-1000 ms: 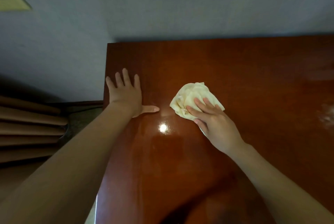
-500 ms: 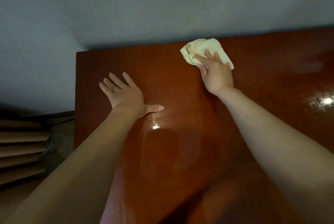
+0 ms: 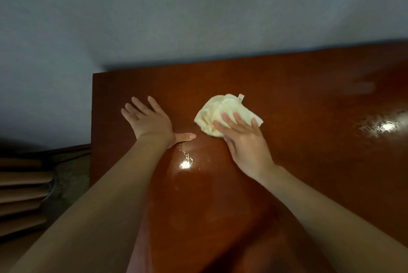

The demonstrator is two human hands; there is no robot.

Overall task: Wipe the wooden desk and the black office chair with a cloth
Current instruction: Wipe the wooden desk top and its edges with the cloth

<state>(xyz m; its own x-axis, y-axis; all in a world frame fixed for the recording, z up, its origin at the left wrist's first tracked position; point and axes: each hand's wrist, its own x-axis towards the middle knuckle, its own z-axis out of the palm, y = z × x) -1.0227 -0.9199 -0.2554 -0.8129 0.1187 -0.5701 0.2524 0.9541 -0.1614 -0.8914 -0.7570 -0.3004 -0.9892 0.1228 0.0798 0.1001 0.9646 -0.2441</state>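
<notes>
A: Bkgd?
B: Grey wall (image 3: pixel 198 19) behind. Wooden desk (image 3: pixel 309 173), glossy, back edge vs wall.
A: Items, L to R?
B: 1) My left hand (image 3: pixel 150 122): flat on desk nr left edge, fingers spread, holding nothing. 2) Cloth (image 3: pixel 223 111): pale, bunched, mid-desk, just beside my left thumb. 3) My right hand (image 3: pixel 245 140): fingers straight, pressing cloth down, not clutching.
A: Change?
B: Half a sec ago cloth was up at back edge; now pulled back to mid-desk. Stroke done, I reckon. Desk's right side prob. still to do. Chair not in view.
</notes>
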